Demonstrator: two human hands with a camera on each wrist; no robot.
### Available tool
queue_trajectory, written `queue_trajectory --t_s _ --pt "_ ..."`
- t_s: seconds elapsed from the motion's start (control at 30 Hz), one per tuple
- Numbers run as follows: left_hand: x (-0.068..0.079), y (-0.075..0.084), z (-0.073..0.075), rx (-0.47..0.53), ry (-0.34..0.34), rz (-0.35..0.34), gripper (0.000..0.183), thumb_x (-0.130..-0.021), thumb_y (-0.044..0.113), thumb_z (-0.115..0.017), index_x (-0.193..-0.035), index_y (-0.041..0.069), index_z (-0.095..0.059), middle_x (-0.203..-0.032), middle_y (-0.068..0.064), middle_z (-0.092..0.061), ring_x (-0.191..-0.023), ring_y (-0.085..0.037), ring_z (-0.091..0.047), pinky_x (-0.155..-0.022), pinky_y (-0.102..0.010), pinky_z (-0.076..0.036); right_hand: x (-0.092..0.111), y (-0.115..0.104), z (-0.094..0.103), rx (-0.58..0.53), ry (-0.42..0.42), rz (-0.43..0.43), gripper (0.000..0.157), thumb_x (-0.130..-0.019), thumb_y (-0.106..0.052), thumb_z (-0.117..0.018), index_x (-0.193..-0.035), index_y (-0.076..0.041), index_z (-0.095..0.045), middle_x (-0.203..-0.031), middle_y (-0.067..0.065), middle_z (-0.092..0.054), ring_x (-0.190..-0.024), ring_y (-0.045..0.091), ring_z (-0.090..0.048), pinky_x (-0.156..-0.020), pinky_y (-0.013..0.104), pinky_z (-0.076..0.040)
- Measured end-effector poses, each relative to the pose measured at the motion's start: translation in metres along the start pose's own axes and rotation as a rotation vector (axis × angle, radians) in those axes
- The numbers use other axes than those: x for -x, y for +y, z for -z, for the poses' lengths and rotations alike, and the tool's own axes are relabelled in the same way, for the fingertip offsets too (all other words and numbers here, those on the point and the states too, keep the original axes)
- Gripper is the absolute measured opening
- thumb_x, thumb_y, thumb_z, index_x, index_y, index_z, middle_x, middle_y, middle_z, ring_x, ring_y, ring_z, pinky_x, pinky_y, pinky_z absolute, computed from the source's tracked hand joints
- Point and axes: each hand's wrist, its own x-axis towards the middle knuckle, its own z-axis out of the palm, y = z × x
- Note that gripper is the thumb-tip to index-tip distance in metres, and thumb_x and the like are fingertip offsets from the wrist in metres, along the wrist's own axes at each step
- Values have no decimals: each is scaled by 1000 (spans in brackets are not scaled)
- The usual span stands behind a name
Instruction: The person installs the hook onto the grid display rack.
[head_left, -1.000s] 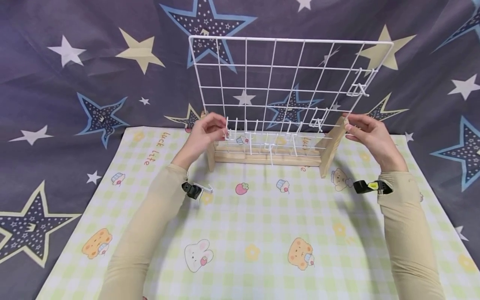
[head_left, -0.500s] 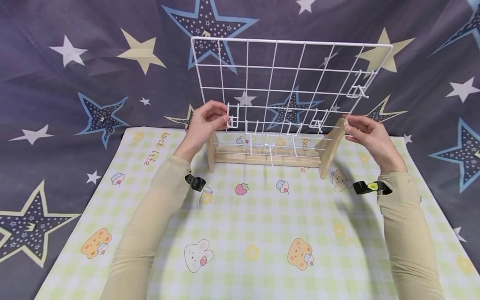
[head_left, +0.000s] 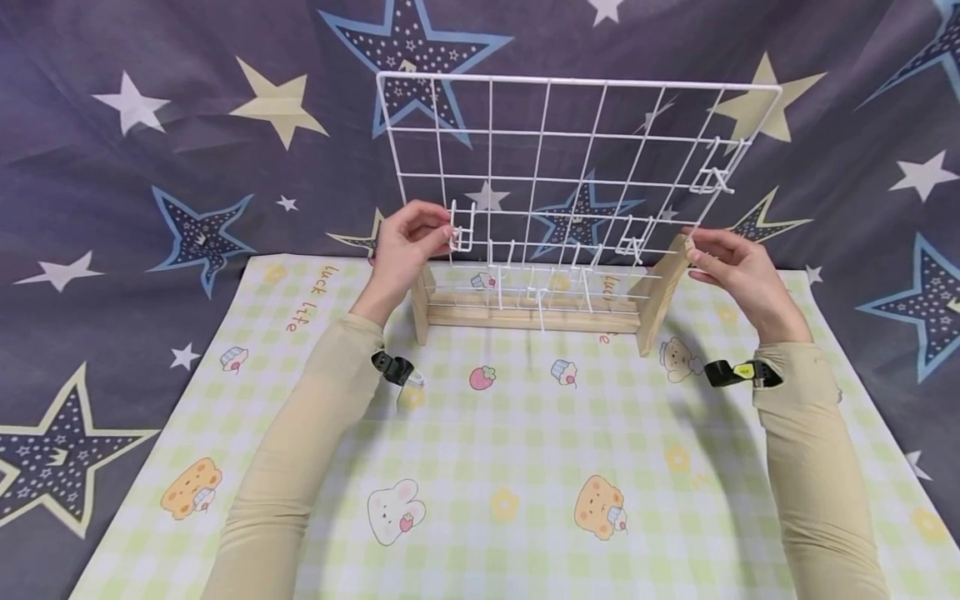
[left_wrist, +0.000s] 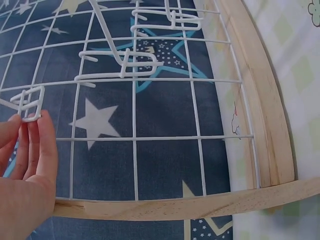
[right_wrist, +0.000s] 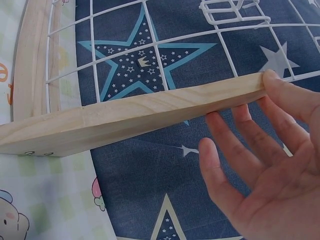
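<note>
My left hand [head_left: 408,246] pinches a white wire hook [head_left: 462,229] between thumb and fingers at the left part of the white wire grid [head_left: 536,154]. In the left wrist view this hook [left_wrist: 32,102] lies against the grid wires; whether it is hooked over one cannot be told. My right hand [head_left: 738,267] holds the top of the right wooden support [head_left: 663,292], thumb on its upper end and fingertips against its outer side, as the right wrist view shows on the wooden support [right_wrist: 165,107]. The grid stands in the wooden base [head_left: 532,318], leaning back.
Several other white hooks hang on the grid, among them an upper right hook [head_left: 712,179], a hook below it [head_left: 633,244] and a low middle hook [head_left: 540,300]. A checked cloth [head_left: 480,450] covers the table. Behind hangs a dark star-patterned curtain [head_left: 225,125].
My left hand has moved up with the hook, bringing it from the lower grid row to a higher wire. The right hand stays on the wooden support.
</note>
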Motion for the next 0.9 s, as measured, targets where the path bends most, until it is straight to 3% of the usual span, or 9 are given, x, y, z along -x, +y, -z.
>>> queue_trajectory --t_s 0.2,0.43,0.63,0.9 --pt "-4 -8 3 38 44 16 14 -86 -10 -66 -89 4 -68 -80 -6 -64 -72 -14 -64 -67 -28 -61 -1 -1 -1 -14 -8 5 39 -92 -13 -67 -129 -1 -58 -120 -5 -61 -102 7 -60 -79 18 -56" --pt "1 -1 -3 -31 88 -15 10 -84 -14 -67 -89 -6 -65 -78 -2 -66 -69 -12 -63 -64 -22 -59 0 -1 0 -29 -16 1 35 -93 -11 -66 -127 -5 -60 -118 -5 -62 -101 7 -60 -80 19 -56" --pt "1 0 -5 -18 88 -24 14 -86 -11 -66 -88 3 -67 -80 -1 -67 -70 -14 -64 -66 -22 -58 0 -1 0 -12 -10 -4 37 -93 -13 -66 -128 -4 -59 -116 -5 -62 -100 7 -60 -80 19 -56" --pt "5 1 -9 64 197 -38 19 -83 -13 -67 -85 5 -67 -81 -4 -66 -70 -14 -65 -64 -21 -59 -1 1 0 -17 -1 -14 38 -92 -15 -68 -127 -4 -59 -118 -5 -61 -101 7 -60 -80 19 -56"
